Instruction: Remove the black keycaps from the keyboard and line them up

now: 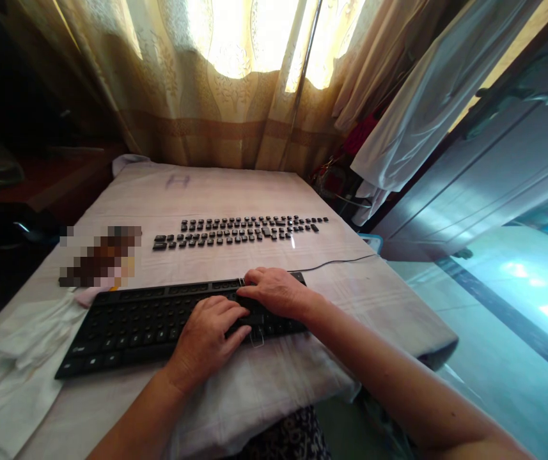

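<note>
A black keyboard lies at a slant across the near part of the cloth-covered table. Over its right half rests my left hand, fingers bent and thumb and fingertips near a small wire loop at the keyboard's front edge. My right hand is at the keyboard's back edge, its fingers drawn together by another thin wire piece. What either hand grips, if anything, is too small to make out. Beyond the keyboard, loose black keycaps are laid out in rows.
A white cloth lies at the table's left, with a pixelated item behind it. A black cable runs right from the keyboard. Curtains hang behind the table; a door stands at the right.
</note>
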`<state>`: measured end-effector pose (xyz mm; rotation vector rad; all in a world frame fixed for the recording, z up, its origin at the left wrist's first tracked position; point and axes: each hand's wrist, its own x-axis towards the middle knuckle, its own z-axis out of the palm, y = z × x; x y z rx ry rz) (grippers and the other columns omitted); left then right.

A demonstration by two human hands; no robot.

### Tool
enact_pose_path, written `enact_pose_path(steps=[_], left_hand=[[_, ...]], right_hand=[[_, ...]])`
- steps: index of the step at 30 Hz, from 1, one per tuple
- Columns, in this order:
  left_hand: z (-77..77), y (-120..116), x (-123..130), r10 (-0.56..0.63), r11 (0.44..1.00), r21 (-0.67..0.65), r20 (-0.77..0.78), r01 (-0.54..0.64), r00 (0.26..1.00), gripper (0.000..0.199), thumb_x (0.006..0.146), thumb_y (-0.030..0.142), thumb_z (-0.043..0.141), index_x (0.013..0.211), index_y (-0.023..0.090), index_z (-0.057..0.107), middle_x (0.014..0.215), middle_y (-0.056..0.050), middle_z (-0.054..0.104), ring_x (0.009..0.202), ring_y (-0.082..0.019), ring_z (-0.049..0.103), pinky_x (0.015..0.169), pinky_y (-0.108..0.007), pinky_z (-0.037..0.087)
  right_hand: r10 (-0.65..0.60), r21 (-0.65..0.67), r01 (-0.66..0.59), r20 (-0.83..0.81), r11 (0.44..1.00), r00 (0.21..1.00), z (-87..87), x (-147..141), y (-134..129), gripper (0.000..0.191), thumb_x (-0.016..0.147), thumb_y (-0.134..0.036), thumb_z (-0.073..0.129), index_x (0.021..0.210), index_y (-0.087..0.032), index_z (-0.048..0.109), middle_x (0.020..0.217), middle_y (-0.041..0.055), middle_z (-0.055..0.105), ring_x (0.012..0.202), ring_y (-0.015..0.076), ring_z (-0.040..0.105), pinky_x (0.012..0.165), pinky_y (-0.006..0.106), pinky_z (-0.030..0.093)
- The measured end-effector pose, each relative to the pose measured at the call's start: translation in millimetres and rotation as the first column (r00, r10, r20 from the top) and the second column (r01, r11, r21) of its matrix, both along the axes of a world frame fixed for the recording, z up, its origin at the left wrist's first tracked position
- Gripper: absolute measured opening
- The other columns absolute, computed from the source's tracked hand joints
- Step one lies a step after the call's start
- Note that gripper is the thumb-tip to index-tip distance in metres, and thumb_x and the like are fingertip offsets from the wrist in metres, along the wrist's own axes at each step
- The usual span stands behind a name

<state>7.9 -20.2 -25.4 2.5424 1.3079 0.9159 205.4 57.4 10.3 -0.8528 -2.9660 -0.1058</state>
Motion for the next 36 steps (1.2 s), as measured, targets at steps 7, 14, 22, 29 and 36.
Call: enact_pose_path(steps=[7, 14, 22, 29, 36], left_hand=[[0.3, 1, -3, -0.037, 0.997, 0.074, 0.069, 0.032, 0.997, 0.014, 0.09, 0.031, 0.063, 0.098, 0.022, 0.07, 0.09, -0.004, 0.075, 0.085, -0.021, 0.068, 0.078, -0.038, 0.051], [7.6, 1, -9, 0.028, 0.983, 0.17, 0.238, -0.07, 0.971, 0.017, 0.093, 0.029, 0.059, 0.104, 0.02, 0.068, 0.091, -0.005, 0.075, 0.085, -0.019, 0.069, 0.079, -0.033, 0.055], [-0.8, 2, -4, 0.025, 0.994, 0.105, 0.155, -0.042, 0.988, 0.017, 0.093, 0.026, 0.055, 0.1, 0.022, 0.07, 0.087, -0.004, 0.076, 0.079, -0.018, 0.071, 0.073, -0.031, 0.055], [0.6, 1, -4, 0.018, 0.991, 0.126, 0.161, -0.038, 0.987, 0.016, 0.093, 0.024, 0.055, 0.095, 0.022, 0.07, 0.081, -0.002, 0.075, 0.073, -0.016, 0.07, 0.067, -0.028, 0.055], [0.2, 2, -4, 0.005, 0.992, 0.128, 0.151, -0.024, 0.989, 0.018, 0.094, 0.027, 0.053, 0.094, 0.022, 0.071, 0.08, -0.002, 0.075, 0.071, -0.017, 0.071, 0.066, -0.028, 0.055]], right_hand=[[0.014, 0.117, -0.023, 0.074, 0.993, 0.997, 6.5, -3, -1, 0.013, 0.097, -0.024, 0.056, 0.105, -0.022, 0.066, 0.108, 0.0076, 0.062, 0.082, 0.0179, 0.059, 0.066, 0.028, 0.044], [-0.189, 0.025, 0.204, -0.28, 0.979, 0.941, -9.8, 38, 15, 0.019, 0.095, -0.012, 0.05, 0.101, -0.019, 0.066, 0.106, 0.0088, 0.066, 0.09, 0.0187, 0.061, 0.077, 0.028, 0.047], [-0.605, -0.384, 0.502, -0.68, 0.775, 0.414, -46.3, 85, -1, 0.017, 0.091, -0.034, 0.051, 0.088, -0.022, 0.063, 0.079, 0.0045, 0.067, 0.075, 0.0205, 0.063, 0.069, 0.03, 0.049], [-0.691, -0.667, 0.248, -0.722, 0.703, 0.017, -55.7, 85, 0, 0.037, 0.081, -0.053, 0.062, 0.096, -0.019, 0.066, 0.076, 0.0048, 0.069, 0.061, 0.0177, 0.061, 0.05, 0.028, 0.046], [-0.752, -0.75, 0.059, -0.657, 0.659, 0.049, -40.9, 98, -20, 0.033, 0.074, -0.051, 0.073, 0.081, -0.019, 0.069, 0.077, 0.005, 0.072, 0.066, 0.0175, 0.063, 0.056, 0.028, 0.051]])
